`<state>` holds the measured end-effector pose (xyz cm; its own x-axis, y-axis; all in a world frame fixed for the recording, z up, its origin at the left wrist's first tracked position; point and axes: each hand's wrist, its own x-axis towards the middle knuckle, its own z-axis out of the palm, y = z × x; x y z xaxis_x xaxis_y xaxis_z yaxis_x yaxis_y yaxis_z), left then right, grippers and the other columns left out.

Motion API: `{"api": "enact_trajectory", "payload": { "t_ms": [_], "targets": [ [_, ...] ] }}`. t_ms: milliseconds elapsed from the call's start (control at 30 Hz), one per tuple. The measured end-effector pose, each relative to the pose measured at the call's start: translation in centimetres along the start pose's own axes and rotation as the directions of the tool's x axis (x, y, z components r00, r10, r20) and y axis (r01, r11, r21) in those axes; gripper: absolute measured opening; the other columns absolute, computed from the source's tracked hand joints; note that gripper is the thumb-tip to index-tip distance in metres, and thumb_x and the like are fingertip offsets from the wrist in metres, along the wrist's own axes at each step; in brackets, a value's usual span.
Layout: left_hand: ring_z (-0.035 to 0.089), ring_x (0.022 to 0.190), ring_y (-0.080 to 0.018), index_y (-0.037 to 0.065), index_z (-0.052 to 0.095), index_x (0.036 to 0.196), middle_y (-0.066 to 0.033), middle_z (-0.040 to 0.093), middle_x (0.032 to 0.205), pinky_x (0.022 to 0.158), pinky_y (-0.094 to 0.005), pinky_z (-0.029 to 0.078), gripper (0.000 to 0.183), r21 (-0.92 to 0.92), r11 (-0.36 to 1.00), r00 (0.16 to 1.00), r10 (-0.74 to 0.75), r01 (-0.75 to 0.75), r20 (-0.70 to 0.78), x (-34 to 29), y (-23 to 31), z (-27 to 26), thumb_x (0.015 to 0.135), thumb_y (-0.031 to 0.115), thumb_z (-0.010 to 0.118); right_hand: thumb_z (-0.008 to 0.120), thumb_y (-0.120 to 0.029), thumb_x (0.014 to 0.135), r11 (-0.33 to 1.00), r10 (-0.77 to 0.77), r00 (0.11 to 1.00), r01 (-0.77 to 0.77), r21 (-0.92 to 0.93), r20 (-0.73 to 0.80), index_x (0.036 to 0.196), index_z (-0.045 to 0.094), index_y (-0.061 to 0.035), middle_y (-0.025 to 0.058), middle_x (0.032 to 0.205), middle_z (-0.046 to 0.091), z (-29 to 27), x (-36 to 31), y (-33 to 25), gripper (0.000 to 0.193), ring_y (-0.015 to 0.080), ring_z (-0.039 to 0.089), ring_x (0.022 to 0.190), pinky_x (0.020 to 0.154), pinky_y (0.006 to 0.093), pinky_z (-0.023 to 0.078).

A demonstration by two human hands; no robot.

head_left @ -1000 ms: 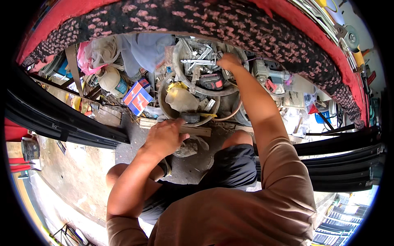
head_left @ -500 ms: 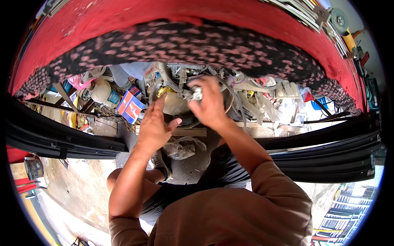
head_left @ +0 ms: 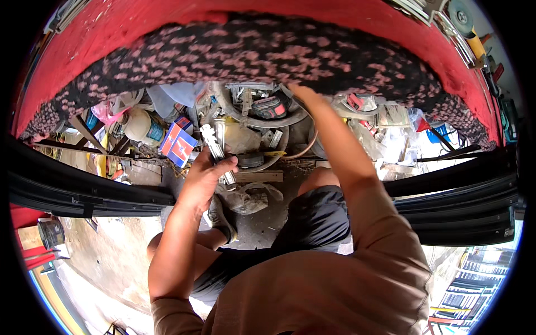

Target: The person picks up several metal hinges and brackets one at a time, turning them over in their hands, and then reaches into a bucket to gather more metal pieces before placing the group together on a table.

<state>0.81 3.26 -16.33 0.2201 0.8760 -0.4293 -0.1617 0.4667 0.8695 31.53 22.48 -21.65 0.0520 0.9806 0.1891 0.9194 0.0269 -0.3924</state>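
My left hand is closed around a silvery metal tool that sticks up out of the fist, just above my bent knees. My right hand is stretched forward into a heap of tools and parts. Its fingers lie under the edge of a black-and-pink patterned cover, so its grip is hidden. Right by that hand are a curved grey hose and a small black-and-red device.
A red, white and blue box and a white jar stand left of the heap. A wooden strip and a crumpled plastic bag lie near my knees. Black rails run along both sides.
A second ago my left hand was low and my right was deep in the heap. The hands then met at a metal piece. Now the left holds it and the right reaches forward again.
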Motion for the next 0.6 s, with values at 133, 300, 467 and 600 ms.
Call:
{"api": "enact_trajectory", "payload": {
  "t_ms": [133,300,467,600],
  "targets": [
    [0.069,0.088,-0.0195,0.001,0.063,0.12,-0.0079,0.069,0.097,0.085,-0.0333,0.053,0.031,-0.238,0.969,0.991,-0.09,0.065,-0.098,-1.0,0.4,-0.4,0.091,0.004,0.073,0.055,-0.058,0.102,0.964,0.032,0.998,-0.017,-0.266,0.052,0.122,0.074,-0.0044,0.017,0.109,0.076,5.3,5.4,5.8,0.06,0.0275,0.072,0.098,0.092,0.0408,0.054],
    [0.07,0.083,-0.0235,-0.002,0.062,0.118,-0.008,0.065,0.096,0.078,-0.0348,0.059,0.031,-0.467,0.882,0.971,-0.162,0.062,-0.177,-2.2,0.8,-0.9,0.087,-0.003,0.063,0.057,-0.055,0.102,0.944,0.106,0.978,-0.042,-0.326,0.18,0.121,0.074,-0.0034,0.0175,0.109,0.076,8.4,7.8,6.7,0.058,0.0285,0.072,0.099,0.093,0.041,0.054],
    [0.07,0.084,-0.0241,-0.002,0.061,0.121,-0.0092,0.066,0.098,0.079,-0.036,0.059,0.035,-0.454,0.889,0.963,-0.166,0.054,-0.212,-3.1,0.3,-1.6,0.086,-0.002,0.063,0.059,-0.052,0.102,0.931,0.155,0.963,-0.069,-0.359,0.219,0.12,0.074,-0.0023,0.018,0.11,0.076,9.7,8.3,7.0,0.055,0.0296,0.072,0.1,0.094,0.0412,0.054],
    [0.07,0.083,-0.0239,-0.002,0.061,0.118,-0.0097,0.066,0.097,0.079,-0.0351,0.057,0.034,-0.447,0.893,0.958,-0.177,0.059,-0.225,-2.8,0.1,-1.7,0.084,-0.002,0.065,0.061,-0.05,0.101,0.933,0.139,0.965,-0.054,-0.356,0.22,0.119,0.074,-0.0015,0.0184,0.11,0.077,9.8,8.9,7.3,0.053,0.0304,0.073,0.101,0.095,0.0413,0.054]
  ]
}}
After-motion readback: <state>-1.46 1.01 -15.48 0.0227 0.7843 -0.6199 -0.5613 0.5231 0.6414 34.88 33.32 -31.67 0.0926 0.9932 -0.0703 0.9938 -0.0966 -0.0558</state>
